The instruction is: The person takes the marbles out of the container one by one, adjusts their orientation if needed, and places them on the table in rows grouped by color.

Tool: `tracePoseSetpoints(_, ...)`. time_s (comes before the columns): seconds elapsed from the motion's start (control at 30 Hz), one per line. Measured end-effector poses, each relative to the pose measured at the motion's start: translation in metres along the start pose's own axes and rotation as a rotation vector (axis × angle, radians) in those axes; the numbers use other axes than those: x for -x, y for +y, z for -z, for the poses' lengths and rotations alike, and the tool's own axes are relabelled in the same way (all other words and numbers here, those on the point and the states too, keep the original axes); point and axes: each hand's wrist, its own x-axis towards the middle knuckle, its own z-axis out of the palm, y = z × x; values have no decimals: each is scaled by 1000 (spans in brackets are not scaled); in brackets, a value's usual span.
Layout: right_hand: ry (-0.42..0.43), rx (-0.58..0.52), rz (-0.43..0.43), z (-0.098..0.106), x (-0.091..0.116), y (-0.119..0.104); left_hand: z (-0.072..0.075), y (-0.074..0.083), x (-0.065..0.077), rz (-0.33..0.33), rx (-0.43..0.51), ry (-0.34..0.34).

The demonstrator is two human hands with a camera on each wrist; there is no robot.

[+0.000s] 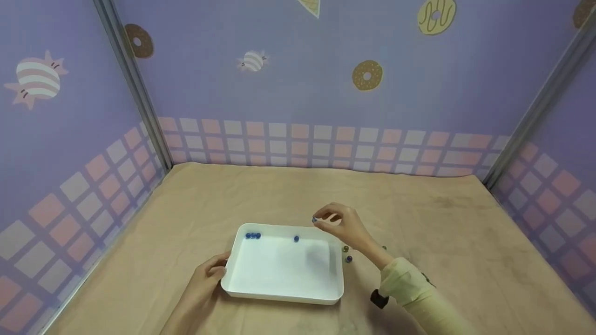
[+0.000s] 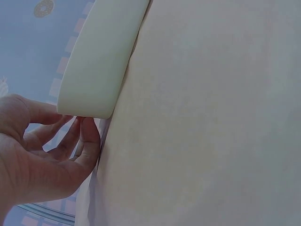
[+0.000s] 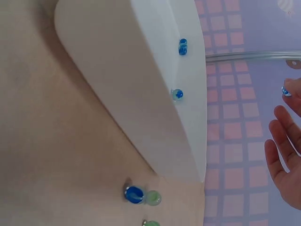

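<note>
My left hand (image 1: 209,271) holds the left side of a shallow white tray (image 1: 284,297); in the left wrist view its curled fingers (image 2: 88,141) meet the tray's end wall (image 2: 94,70). Between thumb and forefinger, my right hand (image 1: 343,225) pinches a small blue marble (image 1: 314,219) above the tray's far rim, toward the right. The same marble (image 3: 286,92) shows at the fingertips in the right wrist view. Inside the tray, several blue marbles (image 1: 253,236) lie in a short row at the far left, and another blue marble (image 1: 296,238) lies alone along the far side.
Just right of the tray, a blue marble (image 1: 349,258) and a green marble (image 1: 346,249) lie on the tan cloth (image 1: 223,190). Another green marble (image 1: 384,247) is partly hidden by the right forearm. Patterned purple walls (image 1: 307,93) enclose the back and sides.
</note>
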Motion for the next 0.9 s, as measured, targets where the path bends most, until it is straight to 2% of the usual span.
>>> tracePoseSetpoints(0.33,78,34,-82,12,23,15,0,-1,0,-10,-5,0)
tracePoseSetpoints(0.7,114,29,-115,26,50,31,0,-2,0,-34,-35,5)
tracePoseSetpoints(0.9,146,36,-164,32,61,38,-1,0,0,-1,-1,15)
